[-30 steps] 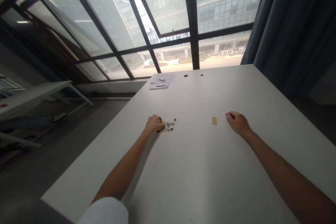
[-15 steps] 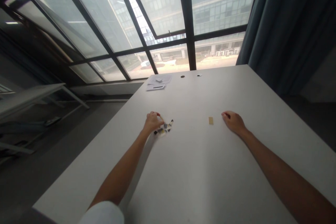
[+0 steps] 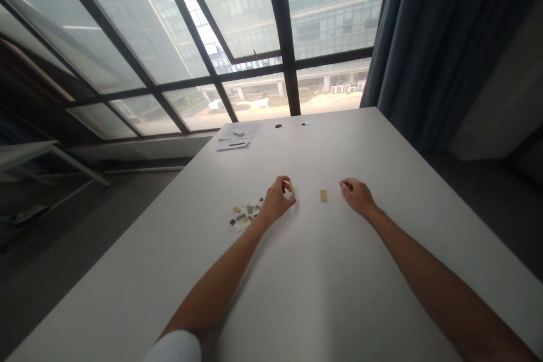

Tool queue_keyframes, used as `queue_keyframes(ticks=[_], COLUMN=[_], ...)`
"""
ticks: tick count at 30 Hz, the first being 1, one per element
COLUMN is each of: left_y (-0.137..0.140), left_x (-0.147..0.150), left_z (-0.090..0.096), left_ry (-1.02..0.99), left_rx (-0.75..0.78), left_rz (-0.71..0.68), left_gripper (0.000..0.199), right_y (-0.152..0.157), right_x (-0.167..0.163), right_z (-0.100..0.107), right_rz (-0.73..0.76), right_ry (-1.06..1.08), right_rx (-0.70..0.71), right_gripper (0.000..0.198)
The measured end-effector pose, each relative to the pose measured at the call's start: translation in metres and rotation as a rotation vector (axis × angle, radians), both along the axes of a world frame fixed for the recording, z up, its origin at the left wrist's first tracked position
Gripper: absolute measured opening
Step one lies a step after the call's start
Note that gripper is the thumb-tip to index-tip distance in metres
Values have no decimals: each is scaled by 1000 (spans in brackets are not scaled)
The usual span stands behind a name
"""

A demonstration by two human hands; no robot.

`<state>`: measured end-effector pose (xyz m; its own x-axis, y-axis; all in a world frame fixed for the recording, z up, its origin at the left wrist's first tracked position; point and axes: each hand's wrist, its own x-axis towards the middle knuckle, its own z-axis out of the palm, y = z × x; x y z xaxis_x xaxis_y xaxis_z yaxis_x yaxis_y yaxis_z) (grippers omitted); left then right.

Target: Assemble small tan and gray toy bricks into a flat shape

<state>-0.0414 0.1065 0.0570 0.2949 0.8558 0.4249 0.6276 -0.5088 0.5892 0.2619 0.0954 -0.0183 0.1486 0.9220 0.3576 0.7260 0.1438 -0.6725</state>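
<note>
— What have you got in your fingers?

— My left hand (image 3: 276,202), at the middle of the frame, pinches a small tan piece (image 3: 291,186) between thumb and forefinger, lifted just above the table (image 3: 339,294). It looks like a tiny flat brick, though it is too small for me to be sure of its shape.

— And the other one?

— My right hand (image 3: 357,195) rests on the table right of centre, fingers curled in loosely; I cannot tell whether anything is held in them. Between my two hands lies a flat tan plate (image 3: 323,195), a small rectangle, near my right fingertips but not touching them.

— Where did the piece come from?

— A second ago my left hand was down in the pile (image 3: 245,215). It has since drawn away to the right, and the pile now lies clear just left of my wrist: a loose scatter of small flat bits, tan, grey, dark and pale. My right hand has kept its place beside the plate.

— What is the surface like?

— Smooth, matte, pale grey, with two round holes (image 3: 278,125) near the far edge and some papers (image 3: 236,137) at the upper left corner, below the dark-framed window (image 3: 275,39). A heavy dark curtain (image 3: 424,39) hangs at the upper right.
</note>
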Motion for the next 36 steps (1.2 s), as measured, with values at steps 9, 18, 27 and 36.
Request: queue_keyframes(ticks=[9, 18, 27, 36], left_y=[-12, -21, -20, -18], left_x=[63, 68, 64, 63], left_z=[-29, -48, -51, -51], left_ry=[-141, -208, -300, -324], left_rx=[-56, -80, -192, -213], left_rz=[-221, -270, -327, -339], left_gripper=[47, 49, 46, 51], right_y=[-16, -28, -31, -33], right_x=[-12, -30, -28, -29], right_z=[22, 33, 36, 39], right_rz=[310, 541, 568, 538], right_ry=[-8, -48, -102, -122], right_rx=[284, 289, 289, 312], right_gripper=[25, 39, 46, 41])
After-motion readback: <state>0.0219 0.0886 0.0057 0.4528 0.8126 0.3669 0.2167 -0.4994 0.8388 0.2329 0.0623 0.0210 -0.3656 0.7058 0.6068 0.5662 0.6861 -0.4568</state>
